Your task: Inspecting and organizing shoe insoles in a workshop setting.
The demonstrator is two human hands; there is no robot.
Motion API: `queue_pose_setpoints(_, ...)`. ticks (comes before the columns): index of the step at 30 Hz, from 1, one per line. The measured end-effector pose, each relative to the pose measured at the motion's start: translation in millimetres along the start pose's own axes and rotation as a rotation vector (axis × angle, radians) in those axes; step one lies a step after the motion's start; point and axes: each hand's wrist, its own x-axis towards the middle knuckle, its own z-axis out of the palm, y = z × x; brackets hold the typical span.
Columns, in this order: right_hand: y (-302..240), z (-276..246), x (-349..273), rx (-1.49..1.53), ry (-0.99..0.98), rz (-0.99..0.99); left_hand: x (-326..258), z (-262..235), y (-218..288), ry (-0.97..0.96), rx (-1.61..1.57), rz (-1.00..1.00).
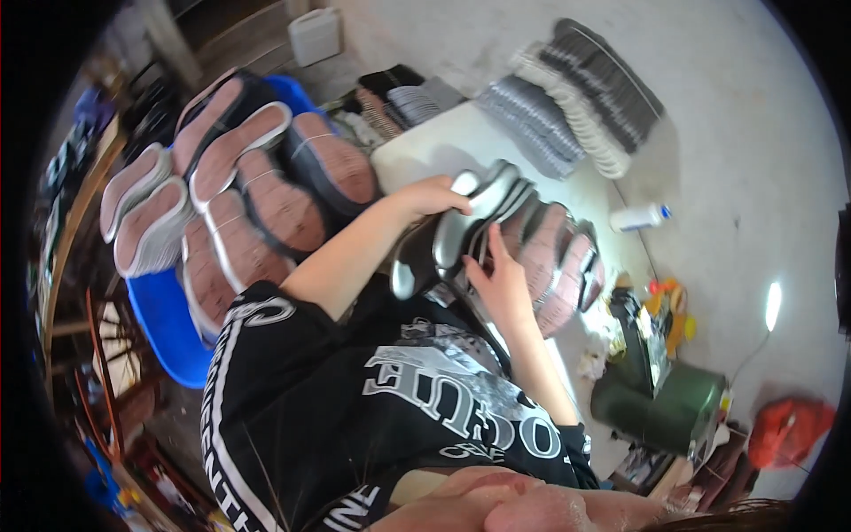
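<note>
Several shoe soles with shiny silver-grey rims and dark faces (456,230) stand fanned together in front of my chest, at the near edge of a white table (425,146). My left hand (434,197) reaches over from the left, its fingers closed on the top end of a silver-rimmed sole. From the right, my right hand (503,279) touches the lower edges of the soles, thumb and forefinger stretched apart. Just beyond that hand lies a bundle of soles with pinkish faces (541,257). My left fingertips are partly hidden behind the soles.
At the left, a blue tub (168,341) carries several tied bundles of pinkish-faced soles (284,199). Stacked grey and cream soles (576,97) are at the table's far end. A white bottle (640,217), a green bin (665,403) and a red bag (789,432) are at the right.
</note>
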Motion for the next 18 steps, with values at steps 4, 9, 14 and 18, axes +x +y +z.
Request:
queue_pose_setpoints(4,6,0,-9,-0.111,0.071,-0.165,-19,2,21,-0.094,-0.223,-0.225)
queue_pose_setpoints(9,12,8,-10,0.149,0.105,-0.206,-32,27,22,-0.066,-0.173,-0.178)
queue_pose_setpoints(14,4,5,-11,0.124,0.117,-0.156,-16,43,17,0.078,0.512,0.033)
queue_pose_setpoints(18,14,9,-11,0.065,0.12,-0.183,14,38,8,0.238,0.509,0.132)
